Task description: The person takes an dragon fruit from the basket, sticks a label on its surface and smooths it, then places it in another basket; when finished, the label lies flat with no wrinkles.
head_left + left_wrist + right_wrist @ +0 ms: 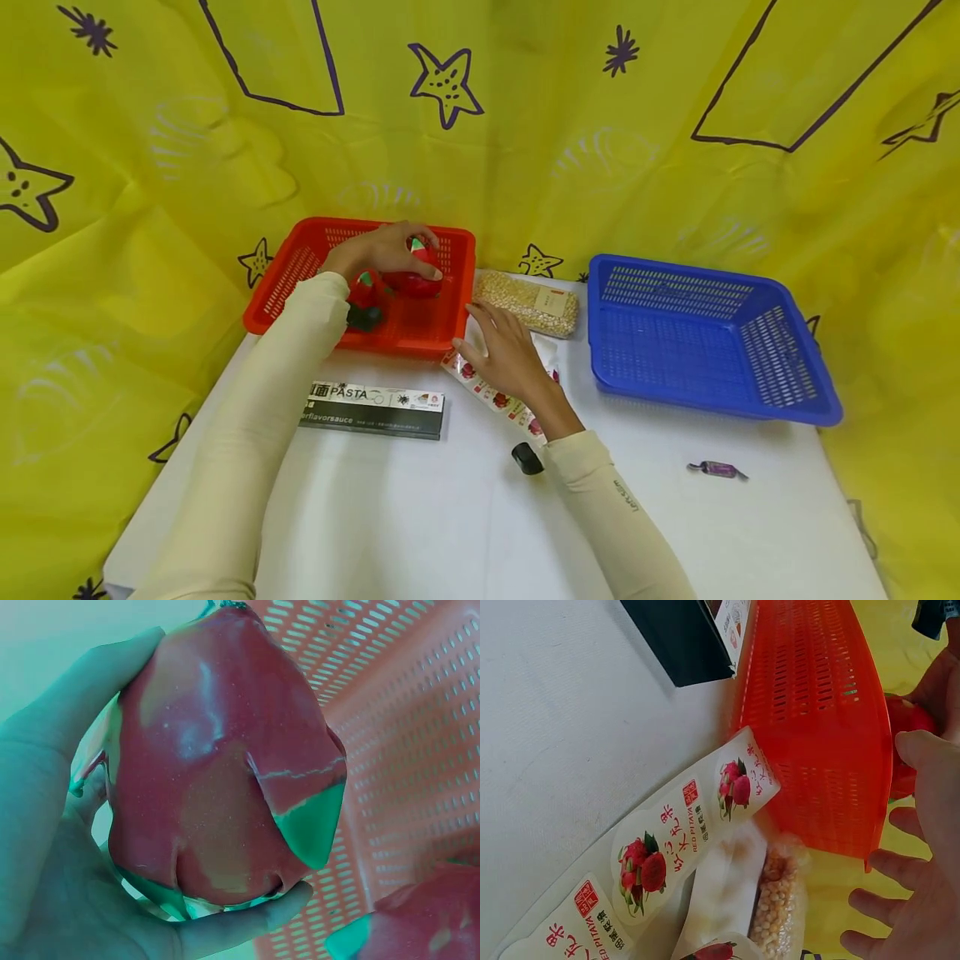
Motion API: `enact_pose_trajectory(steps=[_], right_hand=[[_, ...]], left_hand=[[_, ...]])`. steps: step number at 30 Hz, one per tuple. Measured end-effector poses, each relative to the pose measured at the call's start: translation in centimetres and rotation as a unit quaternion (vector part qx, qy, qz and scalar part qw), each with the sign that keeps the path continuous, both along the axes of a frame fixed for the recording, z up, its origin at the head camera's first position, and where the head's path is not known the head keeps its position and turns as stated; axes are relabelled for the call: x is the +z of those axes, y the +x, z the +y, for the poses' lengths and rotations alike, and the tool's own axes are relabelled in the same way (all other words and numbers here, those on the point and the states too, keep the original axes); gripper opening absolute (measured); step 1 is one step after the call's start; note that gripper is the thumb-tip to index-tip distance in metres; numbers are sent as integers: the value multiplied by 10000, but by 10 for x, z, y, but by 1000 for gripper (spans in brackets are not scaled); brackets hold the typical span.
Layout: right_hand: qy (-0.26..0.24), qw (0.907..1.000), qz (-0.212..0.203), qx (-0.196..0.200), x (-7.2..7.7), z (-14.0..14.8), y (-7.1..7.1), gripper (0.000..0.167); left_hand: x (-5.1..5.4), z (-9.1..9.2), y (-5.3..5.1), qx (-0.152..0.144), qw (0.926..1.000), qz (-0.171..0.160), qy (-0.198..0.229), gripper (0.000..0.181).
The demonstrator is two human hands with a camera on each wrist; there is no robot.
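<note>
My left hand grips a red dragon fruit with green-tipped scales, inside the red basket. In the left wrist view, thumb and fingers wrap around its side and underside. Another dragon fruit lies in the same basket, partly hidden by the left arm. At the basket's front right corner, my right hand has its fingers spread, with fingertips at the rim; whether they touch it I cannot tell. Beneath that hand lies a strip of red pitaya labels, partly covered by the hand in the head view.
A bag of pale grains lies right of the red basket. Farther right stands a blue basket. In front are a pasta box and, to the right, a purple-wrapped candy. A yellow patterned curtain hangs behind.
</note>
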State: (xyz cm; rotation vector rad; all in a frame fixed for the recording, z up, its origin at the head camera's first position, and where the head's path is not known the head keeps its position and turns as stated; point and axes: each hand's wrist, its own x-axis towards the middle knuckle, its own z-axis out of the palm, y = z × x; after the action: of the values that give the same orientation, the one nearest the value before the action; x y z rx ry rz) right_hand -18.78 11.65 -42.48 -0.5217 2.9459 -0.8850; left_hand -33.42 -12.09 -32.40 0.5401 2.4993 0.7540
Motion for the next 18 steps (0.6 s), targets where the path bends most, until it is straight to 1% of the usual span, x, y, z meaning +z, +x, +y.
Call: enact_pose_trajectory(steps=[3, 8, 12, 18], right_hand=[[-8, 10000, 16, 43, 0, 1, 1, 70], [-17, 10000, -26, -10, -1, 9, 4, 70], [16, 9999, -96, -113, -1, 17, 7, 69], [92, 9994, -216, -249, -4, 28, 13, 68]], left_hand=[[4, 2, 4, -133, 9997, 182, -11, 64], [9, 8, 16, -395, 9986, 317, 123, 63], [14, 13, 28, -596, 9969, 482, 164, 60], [18, 20, 50, -856, 9934, 721, 236, 58]])
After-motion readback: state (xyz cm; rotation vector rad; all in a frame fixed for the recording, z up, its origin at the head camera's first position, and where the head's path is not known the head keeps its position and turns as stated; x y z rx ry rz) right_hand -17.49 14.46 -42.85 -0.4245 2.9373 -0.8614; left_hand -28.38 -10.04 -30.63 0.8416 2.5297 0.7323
